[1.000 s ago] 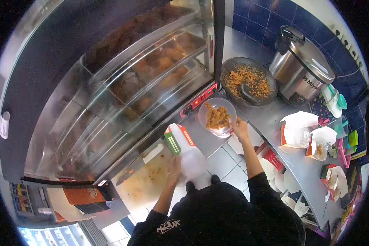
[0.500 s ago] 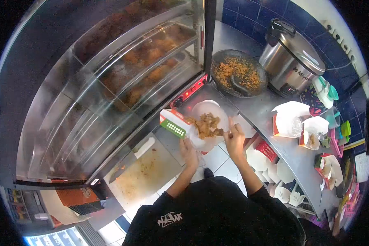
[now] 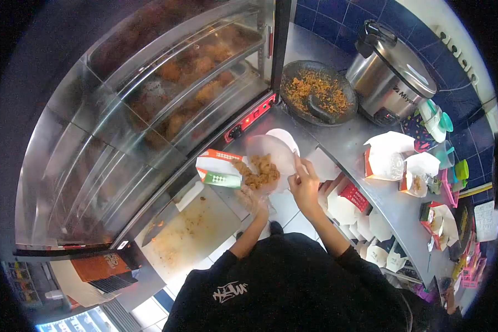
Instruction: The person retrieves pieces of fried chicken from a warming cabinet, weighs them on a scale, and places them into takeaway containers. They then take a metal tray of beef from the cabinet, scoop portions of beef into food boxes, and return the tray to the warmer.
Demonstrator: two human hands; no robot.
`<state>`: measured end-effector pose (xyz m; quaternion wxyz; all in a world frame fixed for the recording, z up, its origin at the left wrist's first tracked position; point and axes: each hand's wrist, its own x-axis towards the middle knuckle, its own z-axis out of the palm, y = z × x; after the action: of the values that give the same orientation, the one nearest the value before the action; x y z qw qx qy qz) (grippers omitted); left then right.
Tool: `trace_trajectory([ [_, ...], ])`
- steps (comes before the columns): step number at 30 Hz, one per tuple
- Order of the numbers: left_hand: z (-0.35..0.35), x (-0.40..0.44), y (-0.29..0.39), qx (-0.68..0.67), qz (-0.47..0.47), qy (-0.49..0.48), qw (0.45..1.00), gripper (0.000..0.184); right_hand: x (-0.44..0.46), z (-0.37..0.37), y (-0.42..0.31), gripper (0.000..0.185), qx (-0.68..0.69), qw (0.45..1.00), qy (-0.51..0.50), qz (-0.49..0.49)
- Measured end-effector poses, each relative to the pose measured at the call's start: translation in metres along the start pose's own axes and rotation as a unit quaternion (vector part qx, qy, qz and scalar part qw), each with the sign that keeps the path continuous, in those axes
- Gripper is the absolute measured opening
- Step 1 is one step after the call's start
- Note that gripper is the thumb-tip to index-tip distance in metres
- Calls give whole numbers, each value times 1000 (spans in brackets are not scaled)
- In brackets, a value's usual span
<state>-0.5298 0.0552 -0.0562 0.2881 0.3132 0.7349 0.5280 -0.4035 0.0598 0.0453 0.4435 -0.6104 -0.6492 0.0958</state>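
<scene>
A pale, translucent bowl (image 3: 279, 154) is tilted in front of me, with chopped brown fried pieces (image 3: 263, 172) gathered at its left side. My right hand (image 3: 305, 185) is closed at the bowl's right rim. Directly left of the bowl is a red, white and green takeaway box (image 3: 217, 164), its open end facing the food, and some pieces lie at that opening. My left hand (image 3: 253, 202), in what looks like a clear plastic glove, is under the box and bowl; it seems to grip the box's lower edge, though its fingers are blurred.
A glass heated cabinet (image 3: 149, 127) with fried food stands left. A cutting board (image 3: 177, 249) with a knife (image 3: 160, 229) lies below it. On the counter are a stone mortar (image 3: 346, 88) of crumbs, a rice cooker (image 3: 393, 77) and open boxes (image 3: 390, 152). More cartons (image 3: 337, 205) sit underneath.
The takeaway box has shifted left and turned. The bowl has tipped further toward it, with the food now at the box's opening. My right hand has moved slightly left.
</scene>
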Motion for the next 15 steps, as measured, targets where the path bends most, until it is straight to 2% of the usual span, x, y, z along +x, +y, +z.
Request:
trace_trajectory([
  [2,-6,-1,-8,19,-26,-22,999,62,-1,4,0,62,-8,1000,16,14],
  [4,-15,-4,-4,70,8,-56,996,62,0,7,1,64,-18,999,28,20],
  [6,-34,-7,1,129,44,-97,986,63,-6,11,0,67,-70,995,28,-58],
  [7,-40,-6,2,156,64,-117,979,64,-7,11,0,67,-70,995,28,-57],
  [8,-47,-7,-7,156,64,-117,979,64,-6,11,1,66,-79,995,38,-49],
  [10,-69,-5,-32,21,-34,-132,990,62,-7,12,2,66,-87,994,49,-35],
  [11,-78,1,-18,24,-35,-133,990,62,-7,12,2,65,-105,991,60,-59],
  [12,-88,9,12,96,137,-134,977,61,-9,12,1,63,-122,987,70,-82],
  [13,-92,21,33,165,304,-132,929,60,-10,11,-1,63,-119,987,68,-80],
  [15,-81,60,52,182,360,-97,910,62,-11,6,-7,61,-132,985,72,-80],
])
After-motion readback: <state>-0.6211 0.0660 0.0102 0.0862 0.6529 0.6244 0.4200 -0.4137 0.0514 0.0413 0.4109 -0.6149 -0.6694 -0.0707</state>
